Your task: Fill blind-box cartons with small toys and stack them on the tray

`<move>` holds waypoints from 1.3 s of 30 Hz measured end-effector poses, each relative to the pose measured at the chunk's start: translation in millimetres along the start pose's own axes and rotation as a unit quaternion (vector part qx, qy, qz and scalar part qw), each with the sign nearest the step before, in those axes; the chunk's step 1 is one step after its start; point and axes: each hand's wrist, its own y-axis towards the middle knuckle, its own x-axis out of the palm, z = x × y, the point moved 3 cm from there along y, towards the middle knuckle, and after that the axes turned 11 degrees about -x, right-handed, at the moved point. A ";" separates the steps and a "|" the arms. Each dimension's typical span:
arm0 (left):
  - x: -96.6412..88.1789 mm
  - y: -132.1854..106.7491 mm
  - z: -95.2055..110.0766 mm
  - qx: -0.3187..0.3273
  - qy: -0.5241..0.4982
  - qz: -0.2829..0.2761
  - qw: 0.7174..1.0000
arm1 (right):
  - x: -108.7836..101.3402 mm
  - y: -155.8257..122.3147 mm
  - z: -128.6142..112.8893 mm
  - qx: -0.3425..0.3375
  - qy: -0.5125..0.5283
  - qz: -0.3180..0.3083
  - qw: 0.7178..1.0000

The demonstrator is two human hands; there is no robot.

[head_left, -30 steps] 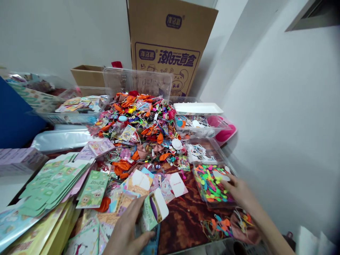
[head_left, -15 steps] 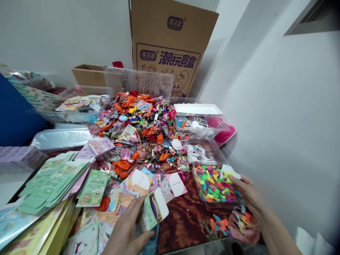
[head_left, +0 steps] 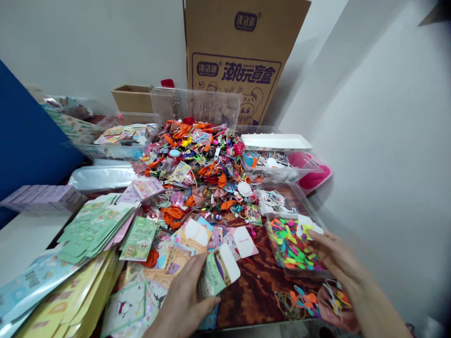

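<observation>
In the head view, a folded green-and-white card box (head_left: 218, 272) is held by the left hand (head_left: 183, 305), its narrow grip pinching the box between thumb and fingers. The right hand (head_left: 338, 263) is held at the edge of a clear tray (head_left: 269, 234) filled with neon plastic pieces, and a small white tag (head_left: 306, 226) with a yellow piece on it is gripped by the fingers just above those pieces.

Below the right hand, rubber bands (head_left: 285, 305) and a tangle of coloured pieces (head_left: 303, 298) are laid beside a pink pouch (head_left: 331, 305). Another clear tray holding stickers (head_left: 278, 202) is set just behind the neon tray. Further back, a heap of orange balloons and small trinkets (head_left: 197, 159) is piled mid-worktop, with white cards (head_left: 195, 232) scattered in front of it. Green flat cards (head_left: 98, 227) are stacked to the left, and a silver bag (head_left: 102, 177) is laid beyond them.

The worktop (head_left: 246, 286) is covered with a brown patterned surface. A large printed carton (head_left: 239, 61) is stood upright against the white wall (head_left: 380, 141), behind a clear box (head_left: 195, 105). A blue panel (head_left: 28, 136) is seen at the far left.
</observation>
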 end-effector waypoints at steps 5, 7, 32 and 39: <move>-2.2 0.3 11.2 -0.003 0.001 0.016 1.000 | 73.1 -39.5 2.5 0.021 -0.026 -0.156 0.987; -3.2 0.1 12.8 0.005 0.012 0.029 0.999 | 107.8 -60.3 4.1 -0.009 -0.062 -0.225 0.972; 3.8 8.3 -18.0 0.061 0.017 0.128 0.990 | 121.6 -83.9 -5.6 -0.261 -0.310 -0.250 0.880; 5.5 6.6 -12.4 -0.002 -0.109 0.058 0.992 | -7.5 0.7 14.4 -0.230 -0.509 -0.030 0.829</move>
